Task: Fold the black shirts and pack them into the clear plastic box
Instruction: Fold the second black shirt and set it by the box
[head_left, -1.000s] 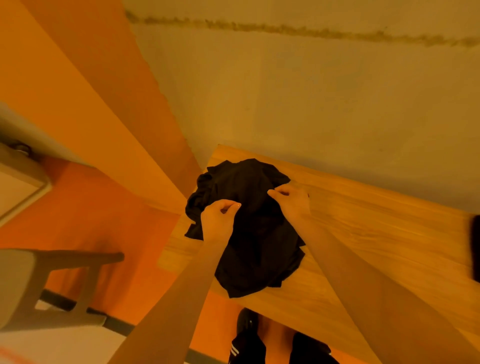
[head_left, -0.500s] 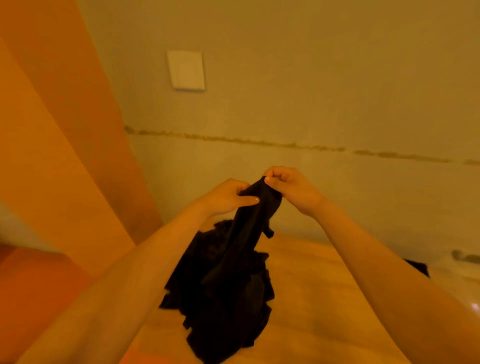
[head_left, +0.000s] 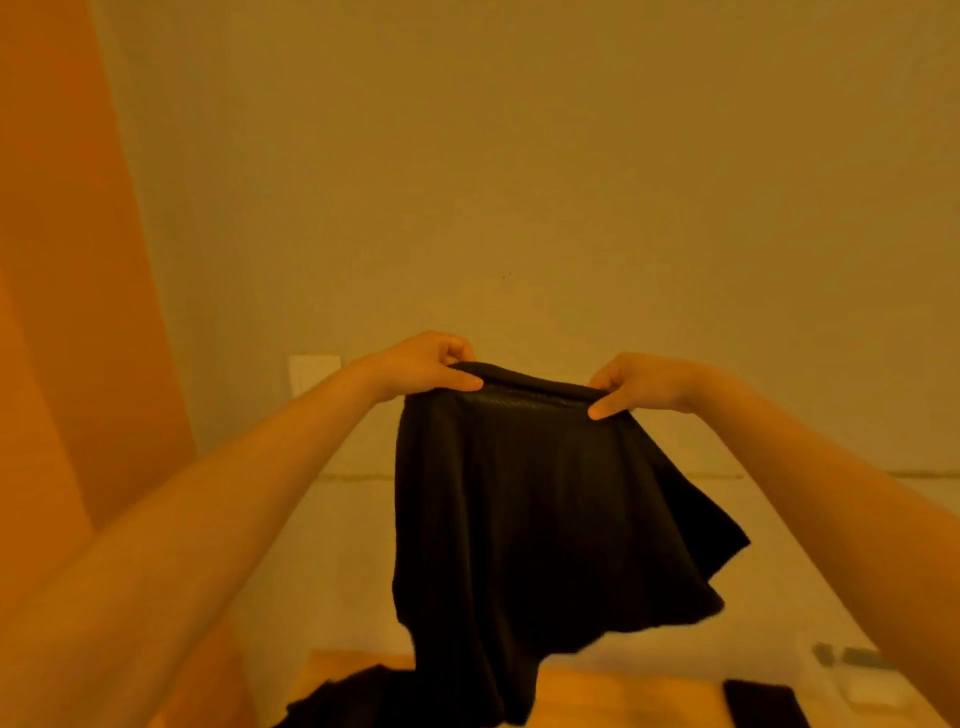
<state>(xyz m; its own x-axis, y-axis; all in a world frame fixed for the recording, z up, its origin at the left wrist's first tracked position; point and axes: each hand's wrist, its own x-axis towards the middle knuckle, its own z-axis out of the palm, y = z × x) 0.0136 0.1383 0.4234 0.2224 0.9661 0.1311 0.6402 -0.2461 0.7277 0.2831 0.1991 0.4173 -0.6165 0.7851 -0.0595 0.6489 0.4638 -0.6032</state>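
Note:
A black shirt (head_left: 540, 519) hangs in the air in front of me, held up by its top edge. My left hand (head_left: 431, 366) pinches the left end of that edge and my right hand (head_left: 639, 384) pinches the right end, with the edge stretched between them. The cloth drapes down to the wooden table (head_left: 597, 696), where its lower end lies bunched at the bottom left. More black cloth (head_left: 763, 704) lies on the table at the lower right. No clear plastic box is in view.
A plain wall fills the background, with an orange panel (head_left: 67, 260) on the left and a white wall plate (head_left: 311, 371) behind my left wrist. A small grey object (head_left: 847, 656) sits at the far right beyond the table.
Both hands lifted the shirt from the table, rose higher and moved apart, spreading its top edge. The view tilted up from the table toward the wall.

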